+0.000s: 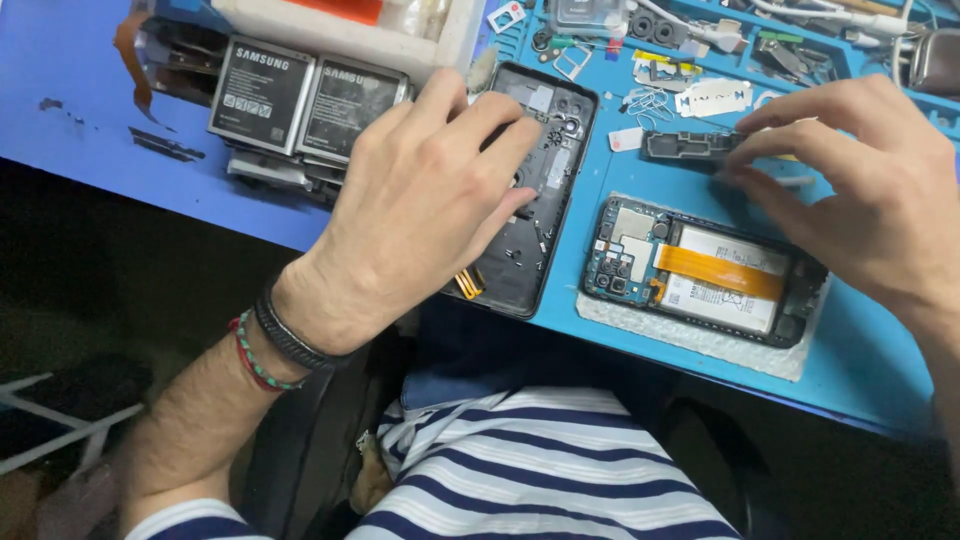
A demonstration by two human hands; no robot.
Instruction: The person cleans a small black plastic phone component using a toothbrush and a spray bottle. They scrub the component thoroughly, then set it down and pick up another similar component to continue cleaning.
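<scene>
We see the left hand [425, 195] lying palm-down across a dark phone back cover [540, 190] that rests inside-up on the blue work mat [870, 350]; its fingers [490, 115] are spread and pressing on the upper part of the cover, not closed around anything, and a small orange flex tab [467, 285] shows at the cover's lower edge just under the heel of the hand. The wrist carries a black band [290, 335] and a red-and-green braided one [255, 360] beside it. To the right, the right hand [870, 190] pinches a narrow black plastic strip [690, 147] between thumb and fingertips — clamped on its right end, the strip held roughly level above the mat. Just below that hand lies the opened phone [700, 272] on a pale textured pad [700, 345], its circuit board at the left, its white battery in the middle and an orange ribbon cable [720, 270] running across the battery. Two loose grey batteries [305, 100] sit side by side on the darker blue surface left of the cover, near the left hand but apart from it. Small tools, clips and screws crowd the far edge of the mat — too small for us to tell apart. A striped shirt [540, 470] fills the lower middle of the view.
</scene>
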